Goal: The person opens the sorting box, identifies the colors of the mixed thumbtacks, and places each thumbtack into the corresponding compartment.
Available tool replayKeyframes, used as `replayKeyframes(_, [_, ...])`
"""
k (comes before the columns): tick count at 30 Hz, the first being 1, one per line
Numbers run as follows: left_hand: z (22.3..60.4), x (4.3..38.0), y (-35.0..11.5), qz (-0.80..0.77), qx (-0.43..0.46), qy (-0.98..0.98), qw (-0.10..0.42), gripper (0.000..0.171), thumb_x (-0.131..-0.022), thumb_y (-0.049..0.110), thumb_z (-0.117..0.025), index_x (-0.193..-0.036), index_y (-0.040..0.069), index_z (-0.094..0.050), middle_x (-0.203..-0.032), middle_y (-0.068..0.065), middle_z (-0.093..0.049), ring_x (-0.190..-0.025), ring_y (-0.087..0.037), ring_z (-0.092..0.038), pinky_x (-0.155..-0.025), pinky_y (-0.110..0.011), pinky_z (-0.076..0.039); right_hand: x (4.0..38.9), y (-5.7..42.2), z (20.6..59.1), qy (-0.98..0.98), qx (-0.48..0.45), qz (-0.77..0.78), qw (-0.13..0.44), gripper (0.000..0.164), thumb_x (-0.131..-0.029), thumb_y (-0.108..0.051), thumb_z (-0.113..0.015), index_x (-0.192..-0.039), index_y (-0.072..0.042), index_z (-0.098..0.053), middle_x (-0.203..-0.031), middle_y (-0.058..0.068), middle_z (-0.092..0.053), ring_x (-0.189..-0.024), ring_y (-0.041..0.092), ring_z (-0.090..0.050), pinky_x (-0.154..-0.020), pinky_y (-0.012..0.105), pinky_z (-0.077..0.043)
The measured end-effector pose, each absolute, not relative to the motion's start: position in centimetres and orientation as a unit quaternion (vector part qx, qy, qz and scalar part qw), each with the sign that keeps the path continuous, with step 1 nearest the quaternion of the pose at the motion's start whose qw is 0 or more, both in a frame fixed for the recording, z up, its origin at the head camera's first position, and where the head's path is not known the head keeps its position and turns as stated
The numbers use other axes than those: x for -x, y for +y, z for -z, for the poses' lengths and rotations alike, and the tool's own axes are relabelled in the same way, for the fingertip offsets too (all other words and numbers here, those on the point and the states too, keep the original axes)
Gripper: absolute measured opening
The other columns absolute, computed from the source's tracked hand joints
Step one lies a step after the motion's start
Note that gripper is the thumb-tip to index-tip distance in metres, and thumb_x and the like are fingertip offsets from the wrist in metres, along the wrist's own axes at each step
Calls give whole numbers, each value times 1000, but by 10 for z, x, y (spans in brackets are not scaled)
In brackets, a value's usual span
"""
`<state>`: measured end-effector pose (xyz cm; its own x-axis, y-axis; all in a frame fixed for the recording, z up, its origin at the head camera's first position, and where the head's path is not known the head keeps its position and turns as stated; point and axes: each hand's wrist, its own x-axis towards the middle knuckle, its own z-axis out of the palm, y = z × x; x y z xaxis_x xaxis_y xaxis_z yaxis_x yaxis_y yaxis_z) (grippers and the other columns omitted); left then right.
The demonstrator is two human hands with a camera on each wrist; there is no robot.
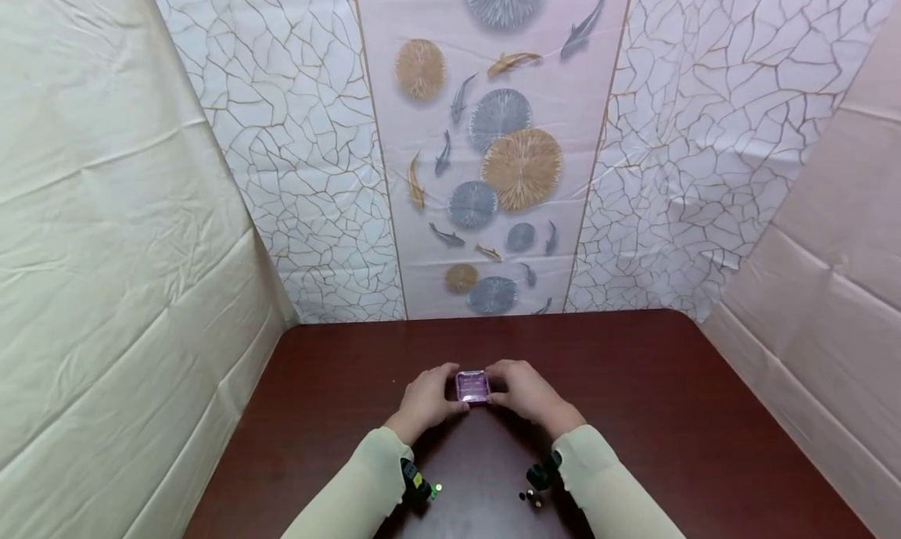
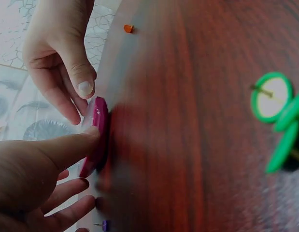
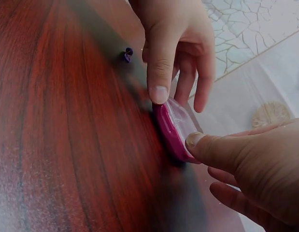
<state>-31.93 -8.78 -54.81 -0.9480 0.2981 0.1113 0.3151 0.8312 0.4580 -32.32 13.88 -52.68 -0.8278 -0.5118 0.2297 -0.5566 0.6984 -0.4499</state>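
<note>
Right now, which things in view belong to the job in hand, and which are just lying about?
In the job:
pink case, clear-topped
left hand, gripping it
right hand, gripping it

Seemingly not involved:
small orange item
small purple item
green-rimmed disc, blurred

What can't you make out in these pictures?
Pink box, top marks: too small to read, head view.
Its underside: hidden by the box itself, all views.
Right hand: partly cut off by right edge, right wrist view.
Purple thing: too small to identify, right wrist view.
Green disc: cut off by right edge, left wrist view.
</note>
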Motion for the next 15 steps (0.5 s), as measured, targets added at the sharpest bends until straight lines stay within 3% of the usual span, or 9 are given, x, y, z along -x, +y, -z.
replayKeyframes(8, [553,313,-84,224,156,-962,23,72,-74,50,-81,-135,20,-57,-127,-2,-65,-112,-24,-55,-91,-57,-48,321,139,537,-915,-312,-252,45,35,-80,-18,-81,-112,-7,-72,-110,9,-73,-99,16,-61,-87,45,-55])
replayKeyframes(15, [557,318,-80,217,159,-963,34,66,-71,53,-82,-125,21,-63,-117,-2,-66,-104,-21,-56,-85,-55,-50,322,143,534,-914,-338,-216,51,34,-81,-20,-80,-112,-9,-73,-114,10,-71,-103,17,-61,-88,44,-56])
